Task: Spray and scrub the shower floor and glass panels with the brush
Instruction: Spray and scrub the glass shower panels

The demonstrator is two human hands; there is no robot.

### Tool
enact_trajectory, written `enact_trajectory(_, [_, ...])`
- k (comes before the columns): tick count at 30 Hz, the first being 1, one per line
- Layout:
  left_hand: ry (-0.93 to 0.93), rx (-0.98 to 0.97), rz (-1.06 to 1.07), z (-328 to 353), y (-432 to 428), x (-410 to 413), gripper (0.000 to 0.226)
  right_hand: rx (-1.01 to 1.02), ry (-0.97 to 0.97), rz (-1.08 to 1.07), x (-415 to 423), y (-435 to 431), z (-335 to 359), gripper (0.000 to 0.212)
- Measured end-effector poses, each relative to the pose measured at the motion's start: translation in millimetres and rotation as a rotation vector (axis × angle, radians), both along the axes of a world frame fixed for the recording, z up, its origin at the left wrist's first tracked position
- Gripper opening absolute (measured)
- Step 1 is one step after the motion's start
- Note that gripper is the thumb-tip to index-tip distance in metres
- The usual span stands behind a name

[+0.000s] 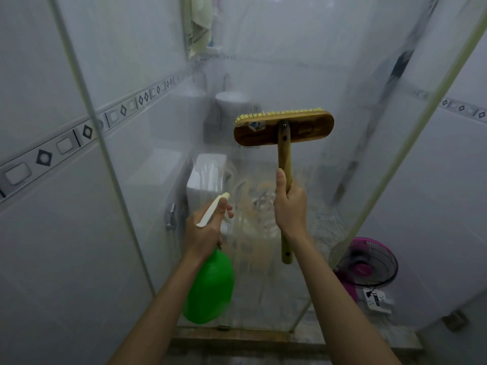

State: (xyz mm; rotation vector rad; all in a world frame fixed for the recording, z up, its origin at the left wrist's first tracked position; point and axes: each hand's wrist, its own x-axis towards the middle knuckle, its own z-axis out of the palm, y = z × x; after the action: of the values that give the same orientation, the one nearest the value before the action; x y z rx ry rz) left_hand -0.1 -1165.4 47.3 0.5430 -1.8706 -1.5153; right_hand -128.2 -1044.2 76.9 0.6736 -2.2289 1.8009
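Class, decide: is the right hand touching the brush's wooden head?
Apart. The head view shows the right hand gripping the handle, with bare handle visible between it and the brush head.

- A varnished wooden brush (284, 133) with yellow plastic bristles is seen
- Glossy green plastic forms the spray bottle (209, 284)
- The glass panel (263, 61) is misted
- Glossy tiles (39, 61) are seen left

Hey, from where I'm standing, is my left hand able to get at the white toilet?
Probably not. The glass panel stands between the left hand and the toilet, and that hand is already gripping the green spray bottle.
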Motion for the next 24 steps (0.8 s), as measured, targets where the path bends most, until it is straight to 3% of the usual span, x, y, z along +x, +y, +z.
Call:
enact_trajectory(6, [0.050,-0.050,0.042,0,-14,16,0.043,0.133,-0.180,0.021,43,31,-101,0.038])
enact_trajectory(11, [0.071,-0.064,0.082,-4,-27,24,0.038,0.161,-0.032,0.039,22,-5,-42,0.041])
enact_trajectory(13, [0.081,-0.063,0.091,-5,-32,28,0.040,0.159,-0.017,0.050,18,-5,-51,0.041])
enact_trajectory(17, [0.107,-0.057,0.093,-8,-41,41,0.044,0.319,-0.221,0.049,47,24,-125,0.042])
enact_trajectory(19, [0.126,-0.053,0.112,-10,-46,51,0.038,0.363,-0.249,0.074,52,10,-125,0.041])
enact_trajectory(24, [0.118,-0.059,0.157,-17,-52,74,0.033,0.540,0.180,0.139,42,-67,-51,0.038])
